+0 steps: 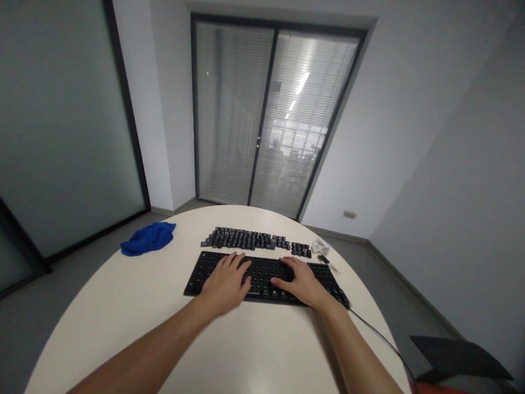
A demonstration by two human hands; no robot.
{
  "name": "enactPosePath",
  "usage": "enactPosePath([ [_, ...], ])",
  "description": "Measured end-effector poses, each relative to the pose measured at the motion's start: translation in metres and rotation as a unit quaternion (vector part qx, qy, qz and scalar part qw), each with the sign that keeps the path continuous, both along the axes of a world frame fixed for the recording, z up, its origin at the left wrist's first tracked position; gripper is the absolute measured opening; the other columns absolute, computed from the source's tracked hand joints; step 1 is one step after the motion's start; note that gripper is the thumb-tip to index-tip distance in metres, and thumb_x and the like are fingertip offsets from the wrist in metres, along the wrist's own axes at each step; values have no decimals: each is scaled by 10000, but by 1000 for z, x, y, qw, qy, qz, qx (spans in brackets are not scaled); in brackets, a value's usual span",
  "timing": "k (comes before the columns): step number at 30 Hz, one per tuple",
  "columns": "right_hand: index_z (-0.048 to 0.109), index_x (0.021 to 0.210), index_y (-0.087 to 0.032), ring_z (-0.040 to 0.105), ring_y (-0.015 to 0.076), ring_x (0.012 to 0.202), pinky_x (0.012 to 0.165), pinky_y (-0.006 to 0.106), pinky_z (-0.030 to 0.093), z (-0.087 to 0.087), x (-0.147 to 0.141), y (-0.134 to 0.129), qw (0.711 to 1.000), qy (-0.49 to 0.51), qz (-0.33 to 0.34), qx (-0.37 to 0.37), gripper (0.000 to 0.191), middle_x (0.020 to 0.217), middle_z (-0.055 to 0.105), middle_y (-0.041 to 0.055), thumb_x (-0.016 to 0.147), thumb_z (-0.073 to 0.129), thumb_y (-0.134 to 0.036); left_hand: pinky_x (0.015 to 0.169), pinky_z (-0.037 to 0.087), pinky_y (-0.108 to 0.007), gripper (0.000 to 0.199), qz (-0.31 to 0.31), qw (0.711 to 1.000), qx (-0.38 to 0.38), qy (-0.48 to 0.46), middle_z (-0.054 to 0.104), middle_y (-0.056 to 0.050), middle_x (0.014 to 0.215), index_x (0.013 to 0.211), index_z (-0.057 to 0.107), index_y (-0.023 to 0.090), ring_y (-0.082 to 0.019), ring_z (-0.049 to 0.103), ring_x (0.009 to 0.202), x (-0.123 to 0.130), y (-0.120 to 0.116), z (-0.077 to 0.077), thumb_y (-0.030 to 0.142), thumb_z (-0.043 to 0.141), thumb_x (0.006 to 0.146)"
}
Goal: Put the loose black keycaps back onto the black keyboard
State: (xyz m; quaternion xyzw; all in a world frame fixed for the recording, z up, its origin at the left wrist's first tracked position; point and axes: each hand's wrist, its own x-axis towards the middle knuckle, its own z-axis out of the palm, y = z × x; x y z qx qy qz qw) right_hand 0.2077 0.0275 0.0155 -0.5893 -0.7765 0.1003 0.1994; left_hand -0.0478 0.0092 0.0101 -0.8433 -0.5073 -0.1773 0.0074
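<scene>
A black keyboard (pixel 262 268) lies on the round pale table (pixel 241 345), most of its key positions without caps and a few caps along its lower rows. My left hand (pixel 227 282) rests on its left-middle part, fingers apart and holding nothing. On the right-middle part lies my right hand (pixel 301 280), its thumb spread away from the fingers, with nothing visible in it. Loose black keycaps (pixel 241 239) are laid out in rows just beyond the keyboard. The keyboard surface under both palms is hidden.
A crumpled blue cloth (pixel 150 239) lies at the table's left. Near the right edge are a clear plastic item (pixel 321 247) and a small black piece (pixel 323 259). A cable (pixel 379 334) runs off the right edge, toward a black chair part (pixel 459 357).
</scene>
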Motion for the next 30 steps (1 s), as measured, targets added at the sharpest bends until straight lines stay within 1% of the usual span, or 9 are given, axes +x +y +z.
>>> enactPosePath([
  [4,606,1328,-165,460,336,1356,1167,506,288,0,0,1,1000,5,-4,-5,743,1416,565,151,766,694,-643,1181,288,-502,478,0,1000,0,-3,483,-109,1509,1396,550,182,-314,392,1404,0,0,1,361,418,973],
  [9,607,1320,-148,464,333,1349,1168,501,285,1,-1,2,1000,12,-3,-15,753,1416,565,155,757,706,-636,1176,304,-499,481,3,1000,-1,2,491,-109,1504,1394,556,180,-315,399,1402,1,-1,2,361,424,969],
  [18,582,1350,-166,465,354,1342,1158,540,268,9,-3,-1,999,13,4,-32,747,1433,547,156,771,702,-623,1168,315,-503,483,0,1000,1,0,491,-119,1502,1393,557,175,-327,403,1401,0,-1,1,364,422,970],
  [23,575,1353,-178,469,351,1339,1150,528,286,6,-1,0,999,13,11,-31,757,1432,544,155,761,712,-628,1171,309,-511,475,-3,1000,1,-3,495,-113,1499,1390,558,185,-322,404,1401,0,0,0,367,416,975],
  [30,544,1379,-175,443,343,1361,1165,547,244,6,-3,-1,999,-2,14,-37,762,1452,521,157,765,725,-588,1166,317,-498,466,2,1000,6,-1,496,-99,1499,1383,562,199,-316,404,1398,0,1,-2,364,421,971],
])
